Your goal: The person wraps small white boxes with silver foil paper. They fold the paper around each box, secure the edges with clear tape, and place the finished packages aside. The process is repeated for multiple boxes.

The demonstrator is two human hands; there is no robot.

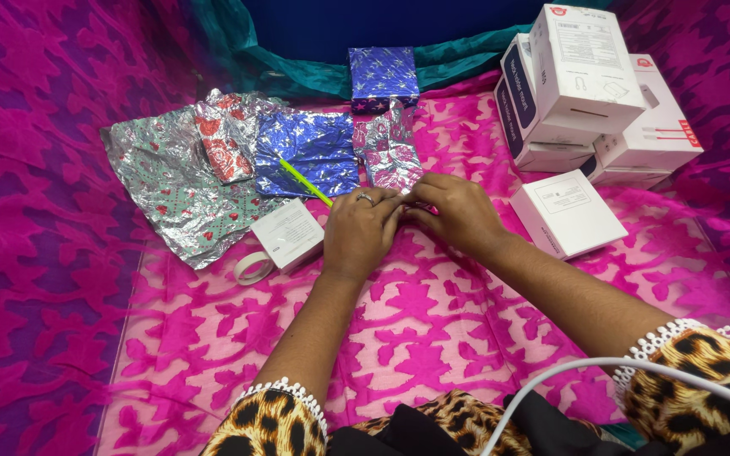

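My left hand (358, 230) and my right hand (454, 211) meet knuckles up at the middle of the pink patterned cloth (433, 321). Their fingertips pinch something small between them, hidden by the fingers; I cannot tell what it is. Just beyond the fingertips lies a crumpled silver and pink foil wrap (390, 152). A ring sits on a left finger. A green pen (304, 181) rests on a blue star foil sheet (310, 152) left of the hands.
Silver foil sheets (171, 177) spread at the left. A tape roll (253, 268) leans against a small white box (289, 234). A blue wrapped box (383, 78) stands behind. Stacked white boxes (585, 84) and one flat box (568, 213) sit right.
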